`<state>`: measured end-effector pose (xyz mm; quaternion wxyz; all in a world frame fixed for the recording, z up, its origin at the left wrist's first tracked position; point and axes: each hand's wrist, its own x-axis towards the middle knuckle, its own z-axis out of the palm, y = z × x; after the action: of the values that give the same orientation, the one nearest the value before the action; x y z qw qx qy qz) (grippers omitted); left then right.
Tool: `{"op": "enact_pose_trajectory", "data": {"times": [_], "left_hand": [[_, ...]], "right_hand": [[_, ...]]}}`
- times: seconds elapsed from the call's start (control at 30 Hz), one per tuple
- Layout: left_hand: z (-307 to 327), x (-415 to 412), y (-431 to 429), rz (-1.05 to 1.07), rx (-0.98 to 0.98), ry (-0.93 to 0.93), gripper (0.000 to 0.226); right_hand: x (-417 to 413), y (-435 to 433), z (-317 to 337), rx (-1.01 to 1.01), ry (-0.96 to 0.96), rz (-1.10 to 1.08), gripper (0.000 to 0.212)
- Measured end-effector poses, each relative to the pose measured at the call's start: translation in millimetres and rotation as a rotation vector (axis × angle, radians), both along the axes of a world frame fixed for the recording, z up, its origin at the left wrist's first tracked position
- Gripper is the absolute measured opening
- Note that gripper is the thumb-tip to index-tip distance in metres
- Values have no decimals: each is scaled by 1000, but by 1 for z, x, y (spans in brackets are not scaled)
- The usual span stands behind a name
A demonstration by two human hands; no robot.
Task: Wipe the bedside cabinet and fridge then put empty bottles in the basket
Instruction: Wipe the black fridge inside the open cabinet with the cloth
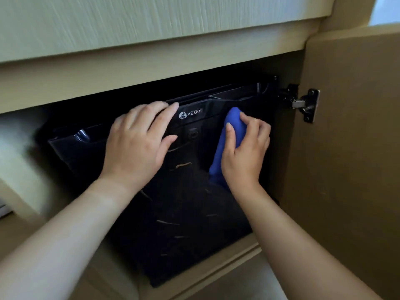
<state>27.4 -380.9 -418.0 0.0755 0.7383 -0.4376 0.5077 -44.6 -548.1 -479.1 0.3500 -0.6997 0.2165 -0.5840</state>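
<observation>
Two hands met the fridge (184, 202), both near the upper edge of its door. Your left hand (138, 139) lay flat with its fingers straight, holding nothing, and pressed on the door just left of the white logo (190, 114). Your right hand (244, 148) was curled round the blue cloth (232, 126), pinching its bunched top against the door toward the upper right corner, while the cloth's tail hung below the palm.

The step in hand appeared to be wiping the fridge front. Good practice here was to spread the cloth wider under the palm, since a bunched roll touches only a narrow strip. It also helped to work in overlapping passes from the upper edge downward and to let the flat hand brace the door.

The fridge was a glossy black box set in the open recess of the bedside cabinet (151, 68), beneath its top rail. The cabinet door (350, 148) stood swung out at the right on a metal hinge (307, 105). Pale streaks and reflections crossed the lower door, which suggested more wiping was due. No bottles or basket were visible.
</observation>
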Motion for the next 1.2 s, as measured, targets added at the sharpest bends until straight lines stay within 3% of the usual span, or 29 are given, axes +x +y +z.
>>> {"op": "enact_pose_trajectory", "data": {"times": [0.13, 0.23, 0.33, 0.43, 0.7, 0.93, 1.2], "left_hand": [[-12, 1, 0, 24, -43, -22, 48], [-23, 1, -6, 53, -116, -36, 46], [-27, 2, -11, 68, -185, -45, 44], [-30, 3, -14, 79, -199, -65, 44], [-27, -1, -16, 75, -231, -27, 45], [-26, -1, -15, 82, -216, -22, 45], [-27, -1, -15, 77, -215, -37, 44]], "right_hand": [[13, 18, 23, -54, -118, -42, 34], [11, 23, 3, -172, -54, -16, 35], [9, 15, -13, -69, -35, -3, 34], [11, 7, 7, -16, -135, -34, 31], [15, 18, 4, -317, -93, 78, 28], [17, 15, 9, -69, -173, -27, 30], [14, 21, -31, -103, -79, -9, 29]]}}
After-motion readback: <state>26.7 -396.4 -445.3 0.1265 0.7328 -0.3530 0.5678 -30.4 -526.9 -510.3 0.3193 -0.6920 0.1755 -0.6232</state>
